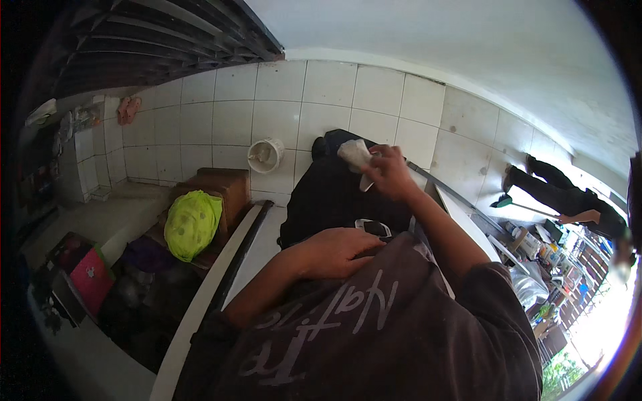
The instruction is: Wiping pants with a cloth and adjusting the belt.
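My right hand (391, 175) is raised over my lap, its fingers closed on a crumpled whitish cloth (353, 154). A small pale flap (366, 183) shows just below those fingers; whether it belongs to the cloth I cannot tell. Against the front of my dark shirt rests my left hand (340, 251), laid flat with fingers stretched out and nothing seen in it. Just beyond its fingertips, on my dark trousers (328, 200), is a small dark object with a pale rim (374, 228), perhaps a phone.
A white bucket (266, 156) with something pale inside stands on the tiled floor (274, 110). Left of me are a brown box (227, 190) and a yellow-green bag (194, 226). At right, another person (555, 190) stands by a green-headed broom (503, 201) and piled clutter (535, 247).
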Demonstrator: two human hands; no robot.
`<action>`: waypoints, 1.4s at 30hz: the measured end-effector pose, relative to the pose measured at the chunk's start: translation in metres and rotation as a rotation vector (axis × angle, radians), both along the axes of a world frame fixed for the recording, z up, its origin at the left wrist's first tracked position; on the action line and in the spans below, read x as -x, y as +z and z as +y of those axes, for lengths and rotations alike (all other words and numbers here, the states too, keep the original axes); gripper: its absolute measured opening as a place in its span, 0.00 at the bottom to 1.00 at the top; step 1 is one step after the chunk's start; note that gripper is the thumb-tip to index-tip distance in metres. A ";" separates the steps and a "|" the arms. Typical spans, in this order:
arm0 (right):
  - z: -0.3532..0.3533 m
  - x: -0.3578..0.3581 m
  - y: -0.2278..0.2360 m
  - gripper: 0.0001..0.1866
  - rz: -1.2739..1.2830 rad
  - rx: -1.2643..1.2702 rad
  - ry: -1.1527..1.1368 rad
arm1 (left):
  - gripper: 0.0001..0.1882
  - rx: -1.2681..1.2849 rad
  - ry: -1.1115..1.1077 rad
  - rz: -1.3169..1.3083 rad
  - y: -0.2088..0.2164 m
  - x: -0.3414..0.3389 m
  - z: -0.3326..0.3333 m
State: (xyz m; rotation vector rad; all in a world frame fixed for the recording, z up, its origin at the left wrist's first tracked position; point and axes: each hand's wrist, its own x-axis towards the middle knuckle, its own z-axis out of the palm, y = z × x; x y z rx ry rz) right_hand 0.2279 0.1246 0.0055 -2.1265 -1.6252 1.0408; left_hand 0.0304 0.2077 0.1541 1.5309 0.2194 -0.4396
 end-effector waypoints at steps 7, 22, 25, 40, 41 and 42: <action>0.010 -0.007 0.088 0.15 0.286 0.121 -0.515 | 0.21 -0.043 -0.013 -0.041 -0.011 0.020 0.015; 0.014 0.052 0.043 0.09 0.607 0.376 0.143 | 0.21 -0.054 -0.155 -0.044 -0.006 0.024 0.030; 0.016 0.069 0.033 0.09 0.398 0.157 0.328 | 0.21 -0.099 -0.140 -0.102 -0.013 0.031 0.024; 0.024 0.069 0.060 0.13 0.349 0.488 0.043 | 0.24 -0.199 -0.160 -0.159 -0.008 0.030 0.007; 0.032 0.070 0.065 0.14 0.397 0.530 -0.023 | 0.24 -0.197 -0.144 -0.159 -0.009 0.031 0.005; 0.037 0.074 0.070 0.14 0.393 0.535 -0.010 | 0.23 -0.184 -0.137 -0.166 -0.011 0.032 0.003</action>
